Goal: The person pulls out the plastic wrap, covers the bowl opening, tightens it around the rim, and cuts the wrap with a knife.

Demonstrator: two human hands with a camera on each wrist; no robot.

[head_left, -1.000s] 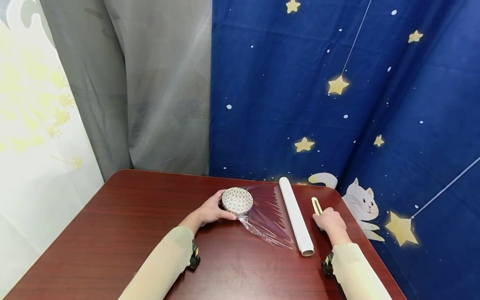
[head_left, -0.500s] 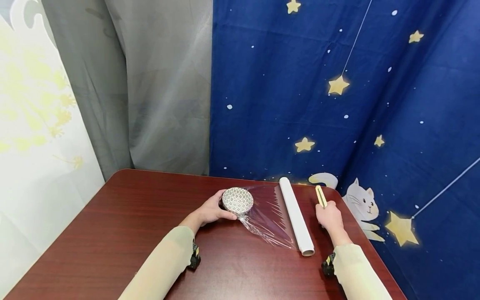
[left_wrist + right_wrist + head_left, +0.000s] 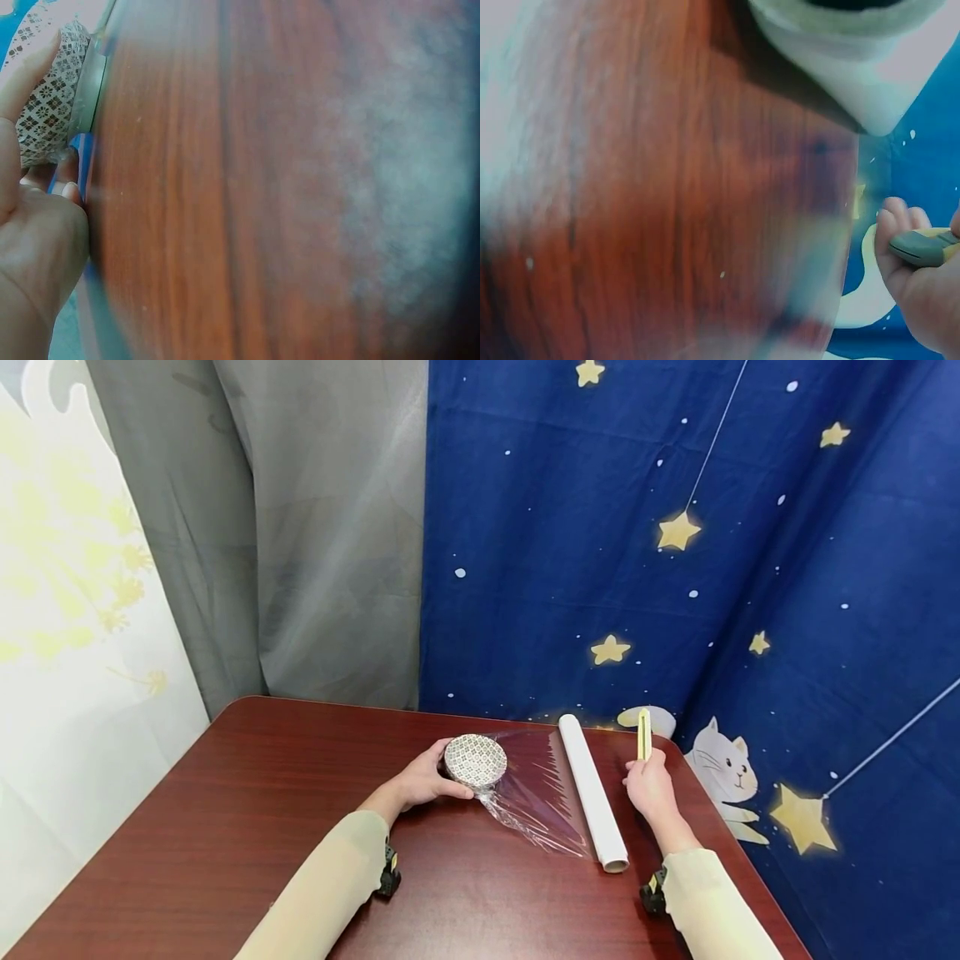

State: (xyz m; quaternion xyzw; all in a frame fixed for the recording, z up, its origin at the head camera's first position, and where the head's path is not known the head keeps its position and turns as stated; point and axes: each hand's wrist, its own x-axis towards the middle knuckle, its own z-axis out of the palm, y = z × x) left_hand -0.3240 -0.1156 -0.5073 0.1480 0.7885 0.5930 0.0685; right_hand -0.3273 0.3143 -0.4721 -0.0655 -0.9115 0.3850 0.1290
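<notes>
My left hand (image 3: 425, 779) grips the near left side of a round patterned bowl (image 3: 476, 761), thumb in front and fingers behind. In the left wrist view, the bowl's dark-diamond pattern (image 3: 46, 112) shows beside the thumb. Clear cling film (image 3: 528, 777) clings about the bowl, bunched near the thumb, and stretches right to a white cling film roll (image 3: 592, 793). Right of the roll, my right hand (image 3: 651, 787) holds a yellow utility knife (image 3: 644, 735), pointing away and raised off the table. Its grey end (image 3: 919, 249) shows over the palm in the right wrist view.
The dark red wooden table (image 3: 315, 827) has its far edge just beyond the roll and its right edge close to my right forearm. A grey curtain (image 3: 337, 527) and a blue star-patterned curtain (image 3: 555, 527) hang behind it.
My right hand has lifted the utility knife from low over the table and turned it to point straight away from me. The left hand, bowl and roll have stayed put.
</notes>
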